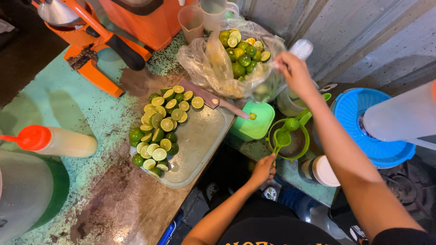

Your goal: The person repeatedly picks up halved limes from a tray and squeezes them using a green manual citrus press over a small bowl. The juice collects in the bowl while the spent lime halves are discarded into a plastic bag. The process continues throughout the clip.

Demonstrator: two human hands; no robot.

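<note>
My left hand (262, 170) grips the handles of a green hand squeezer (282, 137), which rests open over a green strainer (290, 154) on a container. My right hand (293, 71) reaches up to the clear plastic bag (213, 68) of limes (240, 52) and pinches its edge, with nothing else seen in the fingers. On the pale cutting board (200, 140) to the left lie several halved limes (160, 131) and a few whole ones. A cleaver (211, 97) rests at the board's far corner.
An orange lever press (97, 43) stands at the back left beside plastic cups (191, 20). A squeeze bottle with an orange cap (54, 140) lies left. A green box (254, 122), a blue lidded bucket (370, 122) and a white-lidded jar (322, 171) crowd the right.
</note>
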